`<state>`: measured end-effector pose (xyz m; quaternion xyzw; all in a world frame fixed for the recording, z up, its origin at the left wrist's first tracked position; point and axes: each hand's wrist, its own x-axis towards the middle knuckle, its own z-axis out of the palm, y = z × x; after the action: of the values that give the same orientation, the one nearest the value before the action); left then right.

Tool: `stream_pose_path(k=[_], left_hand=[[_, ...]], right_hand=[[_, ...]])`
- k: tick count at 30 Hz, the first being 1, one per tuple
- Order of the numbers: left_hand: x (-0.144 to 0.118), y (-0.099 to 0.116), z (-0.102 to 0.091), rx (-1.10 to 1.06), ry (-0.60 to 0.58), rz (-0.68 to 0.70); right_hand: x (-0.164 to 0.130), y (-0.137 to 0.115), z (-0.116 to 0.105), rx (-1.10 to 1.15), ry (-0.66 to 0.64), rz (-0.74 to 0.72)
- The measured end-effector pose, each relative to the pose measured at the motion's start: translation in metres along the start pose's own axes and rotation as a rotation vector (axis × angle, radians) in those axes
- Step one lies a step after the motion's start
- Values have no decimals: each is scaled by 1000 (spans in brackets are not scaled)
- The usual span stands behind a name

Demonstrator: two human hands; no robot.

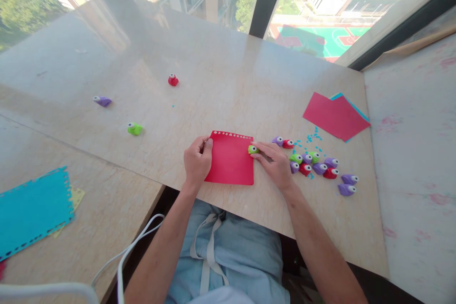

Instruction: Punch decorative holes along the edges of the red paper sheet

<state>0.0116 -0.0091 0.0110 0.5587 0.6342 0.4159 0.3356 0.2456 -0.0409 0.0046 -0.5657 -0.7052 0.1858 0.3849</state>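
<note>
The red paper square (231,159) lies flat on the tabletop (213,80), close to its near edge and directly in front of the person. The left hand (197,159) rests on the square's left edge, fingers curled together and thumb pinching the paper margin, probably to keep the sheet from sliding. The right hand (274,164) is at the square's right edge, its fingers closed on a small green punch (252,149) seated on the upper right corner of the sheet. A row of small punched holes (231,135) runs along the square's top edge, so the punch sits where that row ends.

Right of the square a cluster of spare punches (315,166) in purple, red and green lies within easy reach, with blue paper bits (309,138) scattered just beyond them. Farther right of the square lies a stack of red and blue sheets (335,116). Well left of the square three more punches lie apart: a green one (134,128), a purple one (102,100) and a red one (173,80). Far left of the square, on a lower surface, rests a blue sheet with punched edges (33,209).

The tabletop is pale polished stone, set against large windows (320,4) overlooking buildings, trees and a sports court.
</note>
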Motion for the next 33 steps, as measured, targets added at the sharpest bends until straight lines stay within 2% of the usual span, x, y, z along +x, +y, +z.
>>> stream_pose_path(k=[10, 19, 33], left_hand=[[-2, 1, -2, 12, -12, -18], [-3, 1, -5, 48, 12, -58], [-11, -1, -7, 192, 131, -152]], right_hand=[[-8, -5, -1, -19, 48, 43], [-5, -11, -5, -17, 27, 7], [1, -17, -8, -10, -5, 86]])
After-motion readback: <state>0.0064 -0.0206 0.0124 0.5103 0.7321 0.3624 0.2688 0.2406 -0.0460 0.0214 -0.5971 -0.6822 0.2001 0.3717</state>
